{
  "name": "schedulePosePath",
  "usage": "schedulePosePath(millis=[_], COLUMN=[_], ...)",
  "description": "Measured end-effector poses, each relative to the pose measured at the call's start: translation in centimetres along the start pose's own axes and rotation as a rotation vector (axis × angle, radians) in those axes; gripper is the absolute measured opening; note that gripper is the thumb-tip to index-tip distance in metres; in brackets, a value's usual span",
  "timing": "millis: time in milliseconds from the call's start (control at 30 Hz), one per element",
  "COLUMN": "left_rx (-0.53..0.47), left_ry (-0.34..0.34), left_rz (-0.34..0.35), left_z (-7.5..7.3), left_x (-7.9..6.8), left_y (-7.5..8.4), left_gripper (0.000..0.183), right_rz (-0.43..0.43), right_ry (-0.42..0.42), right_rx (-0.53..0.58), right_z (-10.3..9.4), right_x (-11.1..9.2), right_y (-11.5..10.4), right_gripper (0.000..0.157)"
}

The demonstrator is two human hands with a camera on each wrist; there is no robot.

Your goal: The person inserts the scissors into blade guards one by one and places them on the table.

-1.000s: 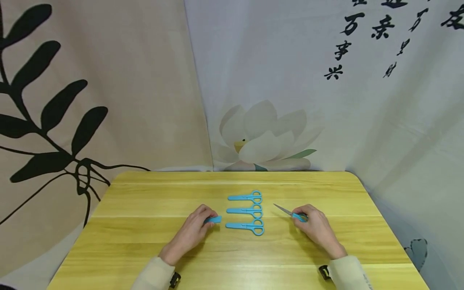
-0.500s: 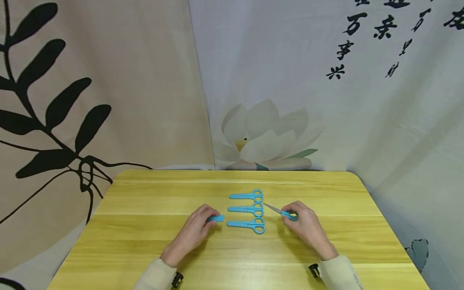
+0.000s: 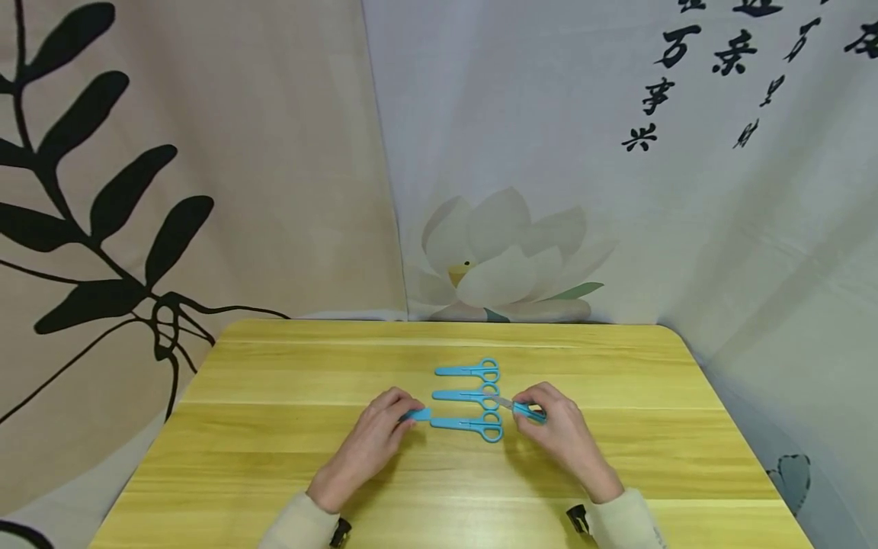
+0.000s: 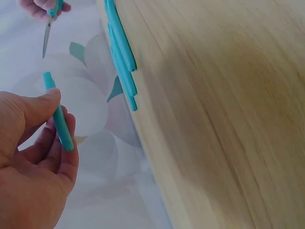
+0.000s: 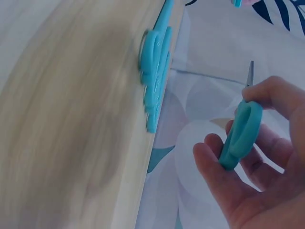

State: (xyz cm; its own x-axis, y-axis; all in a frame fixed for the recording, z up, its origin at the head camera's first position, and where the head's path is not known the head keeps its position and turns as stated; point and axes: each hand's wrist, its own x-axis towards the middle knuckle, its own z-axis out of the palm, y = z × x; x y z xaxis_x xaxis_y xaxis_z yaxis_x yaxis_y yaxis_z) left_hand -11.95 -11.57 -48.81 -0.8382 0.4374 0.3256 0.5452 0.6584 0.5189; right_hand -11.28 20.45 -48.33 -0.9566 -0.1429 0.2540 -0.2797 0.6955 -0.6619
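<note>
My left hand [image 3: 373, 436] pinches a blue scissors sheath [image 4: 61, 121] between thumb and fingers, its open end facing right. In my right hand [image 3: 564, 425] is a pair of scissors [image 5: 241, 131] with blue handles, gripped at the finger loops. The bare metal blades [image 4: 46, 40] point left toward the sheath, apart from it. Between the hands, three sheathed blue scissors lie stacked in a column on the table: a far pair [image 3: 456, 371], a middle pair [image 3: 453, 396] and a near pair [image 3: 456, 424]. In the head view the bare blades overlap the middle pair's loops.
The wooden table [image 3: 274, 457] has rounded far corners. Behind it hangs a pale curtain [image 3: 288, 152] printed with dark leaves, a lotus and black characters. Black straps show at both wrists, below light sleeves [image 3: 302, 522].
My right hand has moved left with the scissors, bringing the blades closer to the sheath. The left hand, still pinching the sheath, has shifted slightly right. The scissors on the table stay put.
</note>
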Motion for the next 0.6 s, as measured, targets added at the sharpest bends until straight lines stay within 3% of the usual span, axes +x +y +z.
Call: schedulePosePath(millis=[333,600], left_rx=[0.006,-0.011], left_ry=[0.021,0.012], left_rz=[0.046,0.054], left_z=[-0.1,-0.3], left_x=[0.5,1.0], left_y=[-0.4,-1.0], left_gripper=[0.021,0.021], right_rz=[-0.032,-0.133], right_ry=[-0.019,0.012], right_rx=[-0.022,-0.115], right_z=[1.5,2.5], right_x=[0.2,0.6], right_y=[-2.3,-3.2], right_gripper=[0.020,0.022])
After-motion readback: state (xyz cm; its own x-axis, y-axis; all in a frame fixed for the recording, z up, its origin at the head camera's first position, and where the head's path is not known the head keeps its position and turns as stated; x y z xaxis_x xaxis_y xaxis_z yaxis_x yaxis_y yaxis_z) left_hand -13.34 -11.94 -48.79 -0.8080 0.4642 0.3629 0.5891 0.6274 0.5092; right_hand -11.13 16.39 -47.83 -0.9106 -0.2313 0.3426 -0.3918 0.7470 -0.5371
